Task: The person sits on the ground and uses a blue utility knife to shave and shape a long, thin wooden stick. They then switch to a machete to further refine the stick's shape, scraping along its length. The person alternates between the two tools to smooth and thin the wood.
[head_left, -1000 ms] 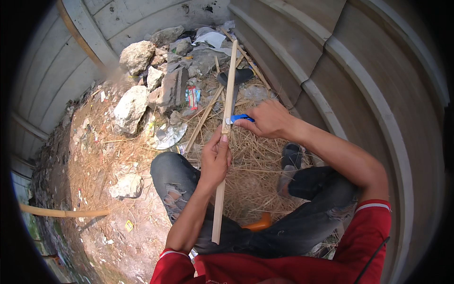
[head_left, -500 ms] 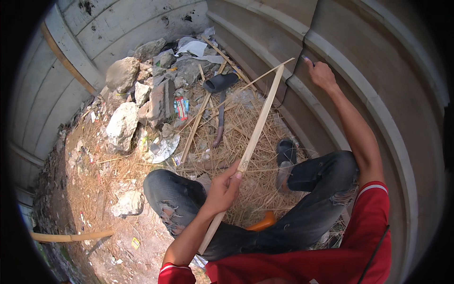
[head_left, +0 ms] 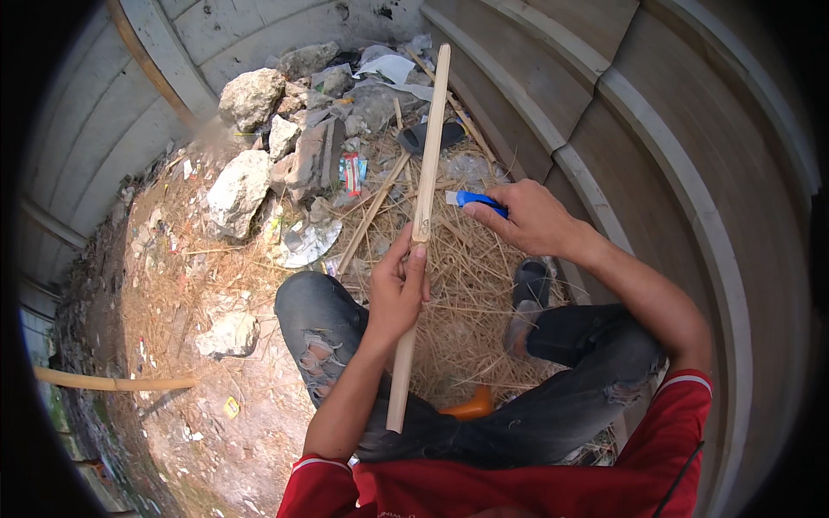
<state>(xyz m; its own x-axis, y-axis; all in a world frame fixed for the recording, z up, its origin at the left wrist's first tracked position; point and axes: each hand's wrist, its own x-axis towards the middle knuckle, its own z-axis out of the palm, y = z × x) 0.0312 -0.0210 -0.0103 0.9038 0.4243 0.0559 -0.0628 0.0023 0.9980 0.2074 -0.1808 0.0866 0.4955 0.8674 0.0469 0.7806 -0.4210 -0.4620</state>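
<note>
Head view: left hand (head_left: 399,289) fingers wrapped mid-stick (head_left: 420,224), light, stiff, tip toward 12 o'clock; right hand (head_left: 522,216) at 3 o'clock pinching blue knife (head_left: 473,200).

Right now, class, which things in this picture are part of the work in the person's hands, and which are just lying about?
In use:
- left hand gripping the long bamboo stick
- right hand holding the blue-handled knife beside the stick

Lying about:
- rocks
- broken brick
- straw
- dark sandal
- scraps of plastic litter
- second stick on the ground
</note>
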